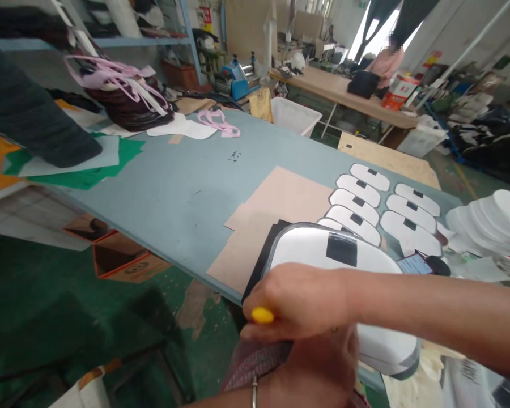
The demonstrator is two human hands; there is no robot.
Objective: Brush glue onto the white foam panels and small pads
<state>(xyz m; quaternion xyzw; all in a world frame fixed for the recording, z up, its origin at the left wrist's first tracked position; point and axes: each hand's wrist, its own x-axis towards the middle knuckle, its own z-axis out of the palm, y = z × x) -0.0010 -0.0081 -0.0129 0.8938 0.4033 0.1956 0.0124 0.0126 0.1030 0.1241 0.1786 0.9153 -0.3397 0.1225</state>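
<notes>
A large white rounded panel (378, 255) with a dark edge and a black square patch is at the table's near edge, close to the camera. My right hand (300, 300) reaches in from the right across the panel, its fingers closed around a yellow-ended tool (262, 315); the rest of the tool is hidden. Below it, my left hand (323, 365), wrist up from the bottom edge with a bracelet, is against the panel's near side and seems to grip it. Its fingers are mostly covered and blurred. A black sheet (261, 263) shows beside the panel.
On the grey-blue table (174, 192) are brown cardboard (280, 198), rows of smaller white panels (412, 212), a white stack (493, 221), a phone (415, 264) and a dark roll (34, 107). Open boxes (127, 258) stand below. A person (386, 65) is at a far table.
</notes>
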